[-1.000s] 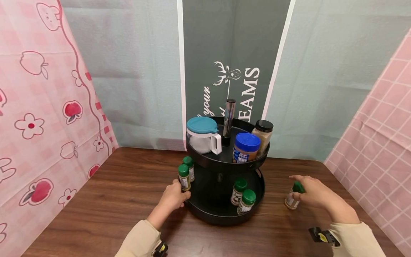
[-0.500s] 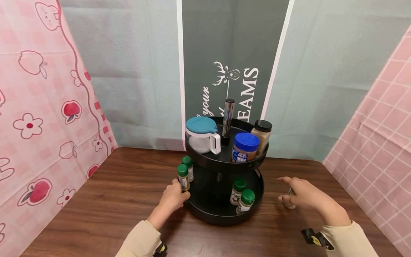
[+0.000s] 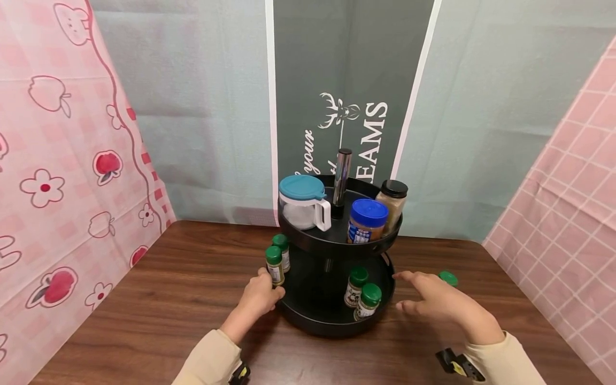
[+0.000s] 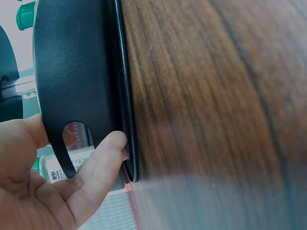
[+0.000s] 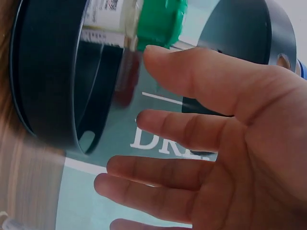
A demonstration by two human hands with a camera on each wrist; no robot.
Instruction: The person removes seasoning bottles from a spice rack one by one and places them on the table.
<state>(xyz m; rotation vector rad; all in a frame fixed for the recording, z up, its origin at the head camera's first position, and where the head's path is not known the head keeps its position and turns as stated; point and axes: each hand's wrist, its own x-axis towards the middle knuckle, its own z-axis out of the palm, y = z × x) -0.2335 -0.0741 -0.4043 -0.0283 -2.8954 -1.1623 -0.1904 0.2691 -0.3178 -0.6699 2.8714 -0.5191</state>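
A two-tier black rotating rack (image 3: 332,329) stands on the wooden table. My left hand (image 3: 257,294) holds its lower tier's left rim; in the left wrist view the thumb is at the inner side and the fingers lie on the outer wall (image 4: 76,62) by a handle cutout. Two green-capped spice bottles (image 3: 276,267) stand just past that hand, inside the tier. My right hand (image 3: 435,299) hovers right of the tier, fingers spread, holding nothing. Nearest it on the tier are two more spice bottles (image 3: 368,306). Behind it, another bottle's green cap (image 3: 448,277) shows, its body hidden.
The upper tier bears a clear jar with a teal lid (image 3: 302,187) and white handle, a blue-lidded jar (image 3: 368,214) and a black-lidded jar (image 3: 393,200). A chrome post (image 3: 342,174) rises through it. Cloth with printed patterns hangs behind and at both sides.
My right hand has moved left, away from the spice bottle on the table at the right, towards the rack. The left hand stays on the rim, and the rack has not visibly turned.
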